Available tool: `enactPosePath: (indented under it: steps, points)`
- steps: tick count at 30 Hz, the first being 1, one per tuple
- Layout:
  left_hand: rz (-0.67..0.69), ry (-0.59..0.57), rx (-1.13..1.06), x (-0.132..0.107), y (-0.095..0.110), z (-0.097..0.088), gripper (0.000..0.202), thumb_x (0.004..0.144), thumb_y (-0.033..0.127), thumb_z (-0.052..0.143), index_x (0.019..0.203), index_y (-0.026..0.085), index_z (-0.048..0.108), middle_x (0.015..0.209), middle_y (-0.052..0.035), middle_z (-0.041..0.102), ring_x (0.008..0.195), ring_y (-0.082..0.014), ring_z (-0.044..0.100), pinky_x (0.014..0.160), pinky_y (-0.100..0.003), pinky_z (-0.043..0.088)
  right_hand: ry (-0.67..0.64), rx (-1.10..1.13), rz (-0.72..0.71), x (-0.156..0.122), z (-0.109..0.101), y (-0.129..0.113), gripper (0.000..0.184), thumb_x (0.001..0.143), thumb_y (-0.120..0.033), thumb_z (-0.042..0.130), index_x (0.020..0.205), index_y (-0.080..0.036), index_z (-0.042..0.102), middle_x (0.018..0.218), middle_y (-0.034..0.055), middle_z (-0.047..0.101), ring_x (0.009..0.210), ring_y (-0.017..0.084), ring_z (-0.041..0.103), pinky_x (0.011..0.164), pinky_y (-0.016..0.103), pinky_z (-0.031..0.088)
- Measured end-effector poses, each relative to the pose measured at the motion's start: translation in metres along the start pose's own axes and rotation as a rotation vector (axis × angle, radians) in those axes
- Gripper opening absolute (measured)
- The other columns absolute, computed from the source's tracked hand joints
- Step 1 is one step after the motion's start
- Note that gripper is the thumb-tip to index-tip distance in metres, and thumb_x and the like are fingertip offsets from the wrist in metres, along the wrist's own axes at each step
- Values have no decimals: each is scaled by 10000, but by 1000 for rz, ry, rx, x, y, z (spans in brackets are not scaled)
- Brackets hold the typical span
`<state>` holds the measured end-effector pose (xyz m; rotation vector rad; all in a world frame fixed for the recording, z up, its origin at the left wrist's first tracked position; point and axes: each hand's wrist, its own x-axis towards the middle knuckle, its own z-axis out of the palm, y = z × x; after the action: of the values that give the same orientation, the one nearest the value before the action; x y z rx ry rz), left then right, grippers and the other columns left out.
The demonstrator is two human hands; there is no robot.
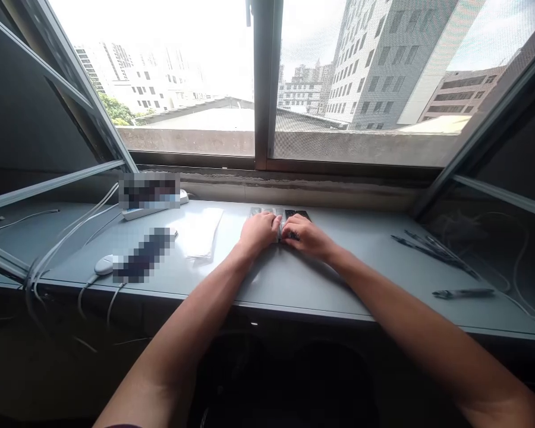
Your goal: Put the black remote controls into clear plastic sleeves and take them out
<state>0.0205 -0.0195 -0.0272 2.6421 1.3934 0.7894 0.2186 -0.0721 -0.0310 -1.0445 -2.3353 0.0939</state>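
Observation:
Both my arms reach forward over a grey desk (294,279) under a window. My left hand (259,230) and my right hand (304,235) meet at the desk's far middle, fingers curled. They press together on a small flat object (282,215), part clear or silvery and part dark, that lies on the desk. Most of it is hidden under my fingers, so I cannot name it.
A folded white sheet (201,233) lies left of my hands. Further left are a white power strip (154,208), white cables (62,244), a small white puck (103,264) and a blurred dark item (143,254). Dark pens (463,292) and thin sticks (432,249) lie on the right.

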Motion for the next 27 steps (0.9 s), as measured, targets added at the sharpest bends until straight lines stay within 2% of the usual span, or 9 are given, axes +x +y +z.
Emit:
enactPosePath:
  steps: [2, 6, 11, 15, 19, 23, 27]
  points:
    - [-11, -2, -23, 0, 0, 0, 458, 1140, 419, 397, 1010, 201, 778, 1145, -136, 798, 1039, -288, 734, 897, -388, 538, 5, 2, 3, 0, -1, -1, 106, 953, -144, 696, 933, -246, 717, 1030, 89, 737, 1050, 313, 605, 1007, 498, 515]
    - [-39, 36, -111, 3, -3, 3, 388, 1137, 402, 419, 1156, 208, 755, 1212, -131, 792, 1110, -290, 722, 952, -393, 535, 71, 62, 30, 0, -6, -5, 77, 1000, -217, 680, 940, -258, 704, 1060, 93, 728, 1061, 310, 617, 1002, 481, 523]
    - [34, 106, -172, 7, -8, 7, 388, 1137, 304, 382, 1177, 212, 757, 1245, -104, 782, 1201, -269, 684, 1072, -393, 506, 168, 128, 72, 2, -12, -8, 61, 1007, -262, 686, 947, -255, 697, 1011, 81, 712, 1007, 292, 629, 942, 450, 539]
    - [48, 109, -176, 6, -7, 7, 366, 1132, 327, 422, 1199, 203, 760, 1272, -109, 778, 1230, -279, 676, 1104, -399, 496, 93, 81, 35, 0, -8, -4, 57, 940, -278, 785, 942, -260, 731, 991, 72, 736, 1041, 308, 618, 1002, 477, 522]
    - [39, 60, -151, 5, -3, 4, 364, 1128, 326, 427, 1115, 200, 769, 1192, -115, 791, 1131, -276, 709, 1026, -391, 526, 16, 13, 14, -1, 1, 0, 127, 895, -212, 801, 1008, -268, 784, 1053, 76, 743, 1071, 322, 603, 1021, 499, 521]
    - [33, 42, -128, 4, -2, 1, 372, 1129, 334, 427, 1031, 213, 764, 1115, -111, 793, 1058, -270, 720, 960, -378, 538, 17, -5, 5, -1, 6, 1, 159, 930, -146, 738, 928, -290, 806, 981, 65, 747, 1025, 309, 600, 975, 476, 533]
    - [29, 49, -123, 4, -1, 2, 374, 1129, 333, 424, 1015, 214, 761, 1103, -112, 792, 1042, -269, 717, 946, -377, 534, 27, -25, -18, 0, 7, 2, 164, 976, -172, 712, 947, -289, 823, 952, 66, 770, 982, 301, 619, 959, 469, 532]
